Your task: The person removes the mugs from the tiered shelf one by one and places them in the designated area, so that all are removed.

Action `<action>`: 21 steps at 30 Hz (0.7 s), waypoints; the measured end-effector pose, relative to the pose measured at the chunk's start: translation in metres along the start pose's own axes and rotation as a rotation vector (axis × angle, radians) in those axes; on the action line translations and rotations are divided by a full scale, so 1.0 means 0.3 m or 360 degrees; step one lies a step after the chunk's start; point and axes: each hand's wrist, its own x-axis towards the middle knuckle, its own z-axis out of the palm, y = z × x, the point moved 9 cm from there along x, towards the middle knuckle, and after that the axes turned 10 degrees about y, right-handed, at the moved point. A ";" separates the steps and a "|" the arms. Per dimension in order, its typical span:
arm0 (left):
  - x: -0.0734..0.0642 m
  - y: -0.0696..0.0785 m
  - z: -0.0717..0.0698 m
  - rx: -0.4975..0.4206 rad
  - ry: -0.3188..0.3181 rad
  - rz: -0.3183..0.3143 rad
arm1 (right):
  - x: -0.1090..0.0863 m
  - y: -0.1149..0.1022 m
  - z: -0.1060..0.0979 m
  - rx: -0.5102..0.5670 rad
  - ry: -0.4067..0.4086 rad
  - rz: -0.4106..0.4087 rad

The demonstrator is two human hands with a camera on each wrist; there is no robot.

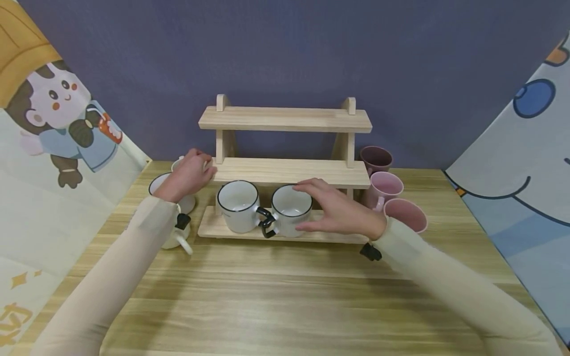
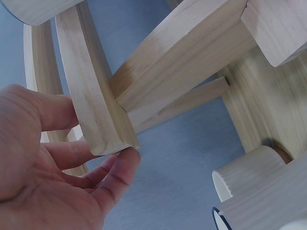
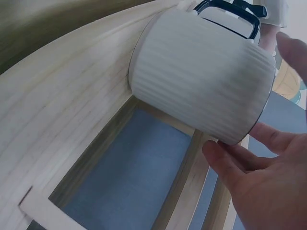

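My left hand (image 1: 191, 170) grips the left end of the middle board of a three-tier wooden shelf (image 1: 285, 118), the thumb on one face and the fingers curled under the other. My right hand (image 1: 334, 207) is spread around the right side of a white mug (image 1: 291, 212) with a black rim and handle. Its fingertips (image 3: 216, 155) are at the mug's rim, while the thumb stands apart from the wall. This mug sits upright on the bottom board, beside a second white mug (image 1: 239, 212). Their black handles overlap between them.
Several white mugs (image 1: 187, 202) stand left of the shelf, partly hidden by my left arm. On the right are a dark mug (image 1: 376, 157), a pink mug (image 1: 386, 185) and a rose mug (image 1: 406, 215). A dark blue wall rises behind the wood-grain table (image 1: 276, 296).
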 end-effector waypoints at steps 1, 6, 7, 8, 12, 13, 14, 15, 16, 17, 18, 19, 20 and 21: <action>0.000 0.000 -0.001 0.0003 0.0001 0.0000 | 0.003 -0.001 0.001 -0.0001 0.0004 -0.0003; 0.000 0.002 -0.002 0.0006 -0.0007 0.0000 | 0.012 -0.006 0.008 0.0004 0.0005 0.0003; -0.001 0.002 -0.002 0.0005 -0.0013 -0.0001 | 0.014 -0.007 0.009 0.0005 0.0005 0.0007; -0.001 0.003 -0.002 0.0004 -0.0016 -0.0002 | 0.015 -0.007 0.010 0.0008 0.0003 0.0015; -0.001 0.002 -0.002 0.0005 -0.0026 -0.0006 | 0.019 -0.006 0.015 0.0012 0.0013 0.0031; -0.002 0.003 -0.003 0.0003 -0.0026 -0.0007 | 0.021 -0.007 0.016 0.0014 0.0021 0.0031; -0.002 0.003 -0.003 0.0002 -0.0027 -0.0008 | 0.022 -0.006 0.017 0.0013 0.0027 0.0032; -0.002 0.003 -0.002 0.0001 -0.0029 -0.0006 | 0.023 -0.006 0.018 0.0009 0.0034 0.0031; -0.002 0.002 -0.002 0.0000 -0.0026 -0.0005 | 0.024 -0.006 0.018 0.0002 0.0040 0.0030; -0.003 0.003 -0.003 -0.0001 -0.0023 -0.0001 | 0.025 -0.006 0.019 -0.0001 0.0047 0.0031; -0.003 0.003 -0.002 -0.0004 -0.0022 -0.0001 | 0.026 -0.006 0.019 -0.0009 0.0054 0.0027; -0.003 0.003 -0.003 -0.0005 -0.0018 0.0001 | 0.026 -0.008 0.019 -0.0011 0.0061 0.0023; -0.003 0.004 -0.003 -0.0004 -0.0016 0.0004 | 0.026 -0.008 0.020 -0.0022 0.0065 0.0025; -0.004 0.006 -0.003 -0.0004 -0.0013 0.0005 | 0.026 -0.009 0.020 -0.0029 0.0068 0.0030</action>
